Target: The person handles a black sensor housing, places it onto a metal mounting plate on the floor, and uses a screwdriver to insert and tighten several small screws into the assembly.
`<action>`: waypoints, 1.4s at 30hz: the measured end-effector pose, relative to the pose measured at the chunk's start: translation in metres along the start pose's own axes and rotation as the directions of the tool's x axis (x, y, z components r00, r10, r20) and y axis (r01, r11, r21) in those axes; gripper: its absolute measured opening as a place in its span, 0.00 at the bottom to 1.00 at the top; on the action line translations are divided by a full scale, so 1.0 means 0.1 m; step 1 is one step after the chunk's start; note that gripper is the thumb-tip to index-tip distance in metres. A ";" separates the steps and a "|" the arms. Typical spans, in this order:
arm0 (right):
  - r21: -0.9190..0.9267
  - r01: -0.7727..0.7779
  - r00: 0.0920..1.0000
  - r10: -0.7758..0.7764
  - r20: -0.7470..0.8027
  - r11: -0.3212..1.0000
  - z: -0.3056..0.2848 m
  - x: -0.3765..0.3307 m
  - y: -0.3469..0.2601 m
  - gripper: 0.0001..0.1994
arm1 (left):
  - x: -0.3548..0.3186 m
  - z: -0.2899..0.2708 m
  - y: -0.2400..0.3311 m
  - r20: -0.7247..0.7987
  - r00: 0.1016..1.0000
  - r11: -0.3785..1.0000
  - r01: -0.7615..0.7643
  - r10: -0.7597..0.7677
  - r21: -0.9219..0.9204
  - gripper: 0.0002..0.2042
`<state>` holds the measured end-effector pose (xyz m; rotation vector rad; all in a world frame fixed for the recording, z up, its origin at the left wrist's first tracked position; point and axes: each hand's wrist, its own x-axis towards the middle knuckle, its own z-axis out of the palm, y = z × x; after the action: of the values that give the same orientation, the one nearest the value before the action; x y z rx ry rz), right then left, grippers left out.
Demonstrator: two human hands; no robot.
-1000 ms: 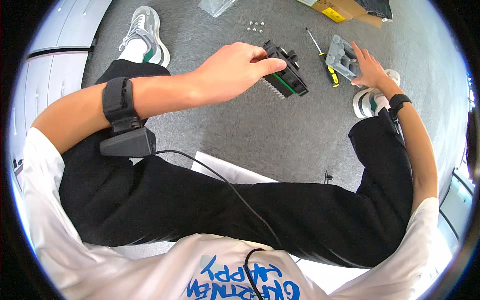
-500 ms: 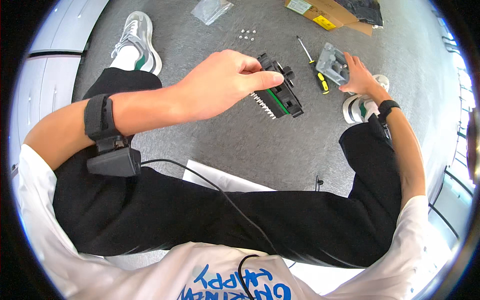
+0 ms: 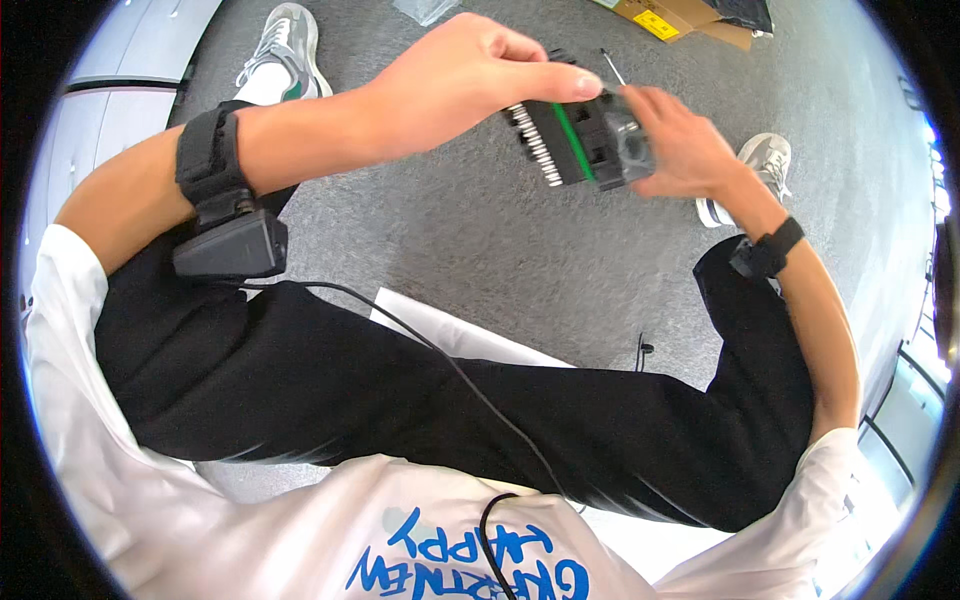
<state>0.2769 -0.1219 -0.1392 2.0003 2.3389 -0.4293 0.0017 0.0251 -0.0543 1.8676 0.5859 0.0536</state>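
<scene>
Head view: hands on black module

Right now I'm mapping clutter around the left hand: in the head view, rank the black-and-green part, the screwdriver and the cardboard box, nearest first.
1. black-and-green part, gripped by left hand.
2. screwdriver, just beyond, right.
3. cardboard box, far top right.

Bright, even daylight fills my view, perhaps from windows glaring white at the right rim. Shadows under my arms are soft. My right hand blurs slightly. Straight edges bow near the black fisheye border.
</scene>
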 end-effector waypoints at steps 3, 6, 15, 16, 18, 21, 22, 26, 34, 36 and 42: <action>0.026 0.139 0.988 -0.140 0.071 0.990 0.14 0.17 -0.30 0.46 | 0.06 -0.04 0.07 0.032 0.999 0.997 -0.009 0.011 -0.079 0.18; 0.147 0.146 0.974 -0.169 0.152 0.978 0.42 0.27 -0.42 0.36 | 0.10 -0.06 0.18 0.045 0.999 0.913 -0.004 0.025 -0.407 0.20; -0.022 0.094 0.979 -0.088 0.183 0.995 0.71 0.22 -0.70 0.53 | 0.11 -0.31 -0.20 -0.089 0.988 0.968 -0.142 0.126 -0.208 0.15; -0.018 0.063 0.974 -0.057 0.220 0.998 0.70 0.23 -0.72 0.53 | 0.09 -0.32 -0.19 -0.109 0.980 0.982 -0.173 0.165 -0.074 0.17; 0.005 0.056 0.967 -0.055 0.247 0.998 0.69 0.20 -0.73 0.46 | 0.03 -0.20 -0.16 -0.122 0.984 0.987 -0.143 0.134 -0.072 0.17; -0.061 0.127 0.969 -0.111 0.222 0.990 0.68 0.15 -0.61 0.38 | 0.00 -0.15 -0.07 -0.065 0.995 0.991 -0.082 0.076 -0.103 0.14; -0.035 0.132 0.986 -0.128 0.109 0.991 0.63 0.14 -0.61 0.29 | -0.01 -0.12 -0.11 -0.040 0.998 0.991 -0.057 0.053 -0.120 0.14; 0.407 -0.119 0.992 0.126 0.011 0.906 0.22 0.19 -0.41 0.17 | -0.03 0.00 -0.12 0.036 0.999 0.991 0.026 -0.022 -0.130 0.13; 0.917 -0.260 0.961 0.171 0.216 0.304 -0.23 -0.12 -0.33 0.18 | 0.03 0.30 -0.32 0.216 0.964 0.965 0.197 -0.158 -0.172 0.14; 0.904 -0.237 0.966 0.184 0.181 0.356 -0.17 -0.12 -0.37 0.19 | 0.04 0.36 -0.34 0.249 0.954 0.962 0.211 -0.165 -0.171 0.14; 0.609 -0.151 0.983 0.185 0.006 0.779 -0.16 -0.12 -0.35 0.25 | 0.13 0.50 -0.34 0.192 0.972 0.980 0.161 -0.137 -0.118 0.14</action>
<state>0.2470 -0.1343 -0.1153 2.4668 2.1969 -1.2728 0.0161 -0.0049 -0.1063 1.6735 0.5792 -0.1736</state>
